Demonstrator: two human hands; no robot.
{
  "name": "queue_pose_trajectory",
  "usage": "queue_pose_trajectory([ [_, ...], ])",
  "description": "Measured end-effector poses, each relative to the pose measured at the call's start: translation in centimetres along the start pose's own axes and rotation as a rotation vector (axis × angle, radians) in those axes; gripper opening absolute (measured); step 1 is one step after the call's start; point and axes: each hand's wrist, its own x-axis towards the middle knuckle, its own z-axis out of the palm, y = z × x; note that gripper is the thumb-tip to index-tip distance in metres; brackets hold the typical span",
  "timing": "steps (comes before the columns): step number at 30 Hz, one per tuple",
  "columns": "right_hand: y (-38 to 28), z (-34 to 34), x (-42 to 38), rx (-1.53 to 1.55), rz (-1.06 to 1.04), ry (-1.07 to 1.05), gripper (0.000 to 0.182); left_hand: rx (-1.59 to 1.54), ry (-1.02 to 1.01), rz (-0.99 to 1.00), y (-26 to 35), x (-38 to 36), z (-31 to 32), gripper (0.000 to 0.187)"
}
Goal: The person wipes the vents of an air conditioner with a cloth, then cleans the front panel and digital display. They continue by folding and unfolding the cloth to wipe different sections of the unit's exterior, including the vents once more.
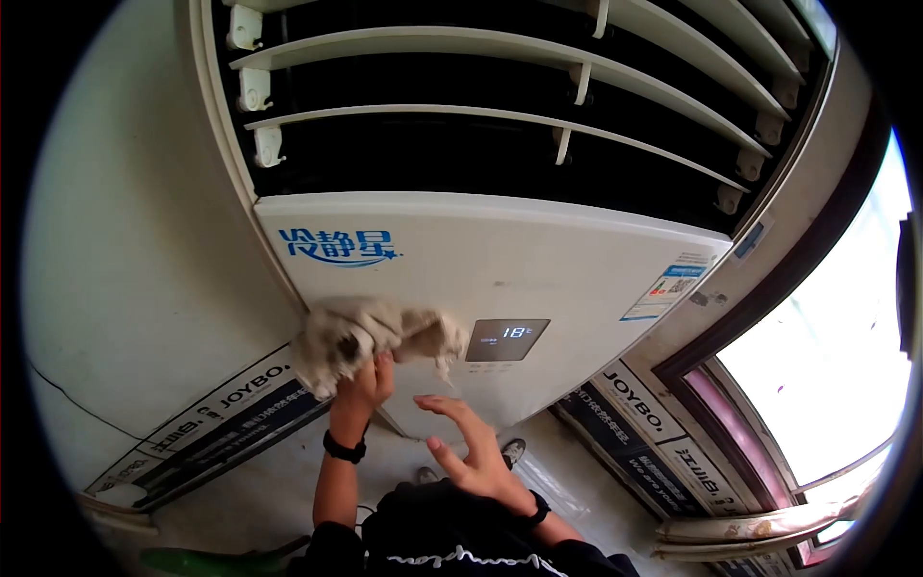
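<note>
A crumpled beige cloth with dark smudges lies against the front panel of a white standing air conditioner. My left hand grips it from below, with most of the fingers hidden under its folds. To the right, my right hand is raised in front of the lower panel, fingers apart and holding nothing. The lit display, reading 18 °C, sits just right of the cloth. Blue lettering marks the panel's upper left.
Slatted louvers span the unit's top. An energy label is stuck at the panel's right edge. Printed banner strips run low along the walls. A bright window and a bundled curtain are at right; a green object lies at lower left.
</note>
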Motion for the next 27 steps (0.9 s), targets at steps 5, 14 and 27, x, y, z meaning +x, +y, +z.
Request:
queue_pose_trajectory([
  [5,-3.5,-0.6,1.0,-0.133,-0.258,0.123,0.049,-0.051,0.209,0.146,5.8,9.5,-5.0,0.048],
  [14,-3.4,-4.0,4.5,-0.764,-0.359,0.593,0.063,-0.263,-0.137,0.252,13.5,7.2,1.6,0.050],
  [27,-5.1,-1.0,10.1,-0.789,-0.584,0.205,0.057,-0.270,0.006,-0.008,3.8,-0.3,3.5,0.052],
])
